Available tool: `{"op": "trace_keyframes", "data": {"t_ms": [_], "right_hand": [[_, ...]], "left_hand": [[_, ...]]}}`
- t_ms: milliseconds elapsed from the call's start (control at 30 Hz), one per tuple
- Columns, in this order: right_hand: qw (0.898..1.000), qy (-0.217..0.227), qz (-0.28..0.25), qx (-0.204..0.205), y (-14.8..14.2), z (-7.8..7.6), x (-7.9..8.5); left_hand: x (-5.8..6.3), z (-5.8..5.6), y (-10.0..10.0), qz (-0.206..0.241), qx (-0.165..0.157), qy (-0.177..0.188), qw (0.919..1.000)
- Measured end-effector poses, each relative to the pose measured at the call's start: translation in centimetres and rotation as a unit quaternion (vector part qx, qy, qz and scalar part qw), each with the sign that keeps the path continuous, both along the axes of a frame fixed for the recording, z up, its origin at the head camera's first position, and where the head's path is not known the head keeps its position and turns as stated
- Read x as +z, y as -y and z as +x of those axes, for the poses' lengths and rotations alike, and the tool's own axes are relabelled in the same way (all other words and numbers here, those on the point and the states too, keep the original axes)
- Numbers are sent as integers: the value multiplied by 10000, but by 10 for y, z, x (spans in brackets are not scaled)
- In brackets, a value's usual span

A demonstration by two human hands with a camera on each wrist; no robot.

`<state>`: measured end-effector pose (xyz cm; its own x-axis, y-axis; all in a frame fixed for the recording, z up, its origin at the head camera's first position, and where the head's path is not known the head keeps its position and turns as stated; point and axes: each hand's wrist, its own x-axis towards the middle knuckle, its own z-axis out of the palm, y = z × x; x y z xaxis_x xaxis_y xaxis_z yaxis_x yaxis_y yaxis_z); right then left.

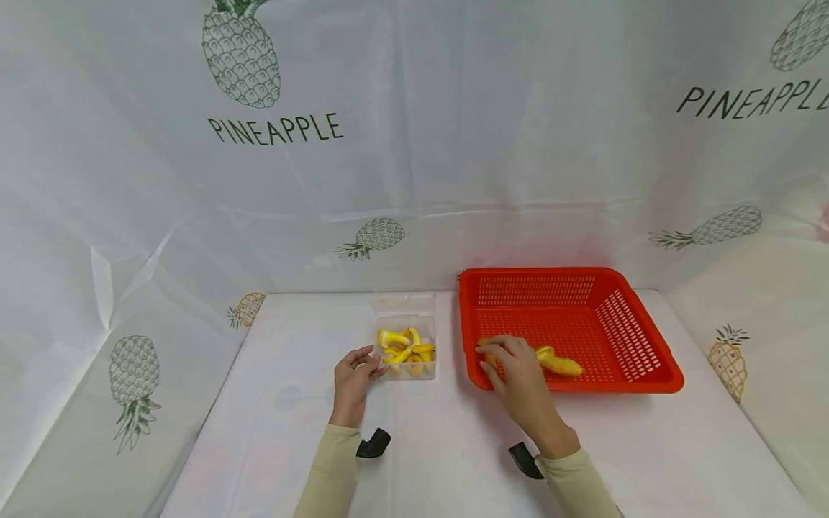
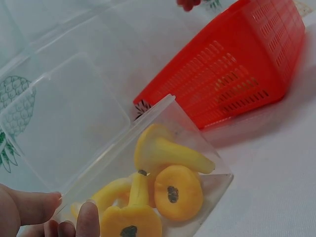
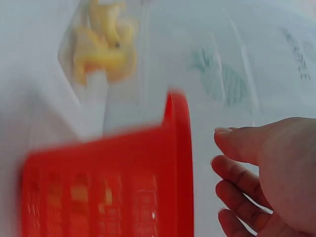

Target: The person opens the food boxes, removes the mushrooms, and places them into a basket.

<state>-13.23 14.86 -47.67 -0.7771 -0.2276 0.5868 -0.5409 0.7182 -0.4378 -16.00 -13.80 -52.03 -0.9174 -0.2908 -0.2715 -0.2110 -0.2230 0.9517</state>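
Several yellow long-necked squashes (image 2: 178, 193), some with a dark patch on the round end, lie in a clear plastic box (image 1: 424, 371). My left hand (image 1: 353, 383) grips the left side of this box, its fingertips bent at the wall and rim in the left wrist view. My right hand (image 1: 522, 381) hovers over the left front part of a red basket (image 1: 648, 385). In the right wrist view its fingers are loosely curved and the thumb is apart from them, with nothing between. More yellow squashes (image 1: 562, 365) lie in the basket beside and under this hand.
The box's clear lid (image 2: 64, 123) stands raised at the back. A white-covered table (image 1: 285, 432) carries both containers, and a white sheet (image 1: 453, 129) printed with pineapples hangs behind it. Black curved pieces (image 1: 374, 443) show at both wrists.
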Motion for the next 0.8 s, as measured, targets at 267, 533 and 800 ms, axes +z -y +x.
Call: {"op": "trace_keyframes", "data": {"t_ms": [267,533,800], "right_hand": [[9983,-88,42,568,44,-1,-8],[9971,-3,37,765,73,-13,-18],[9972,122,75,732,90,-28,-18]], "left_hand": [[2,0,0,-8,25,4,10000],[1,0,-1,51,8,-138,9999],[-2,-1,1,8,40,-82,10000]]}}
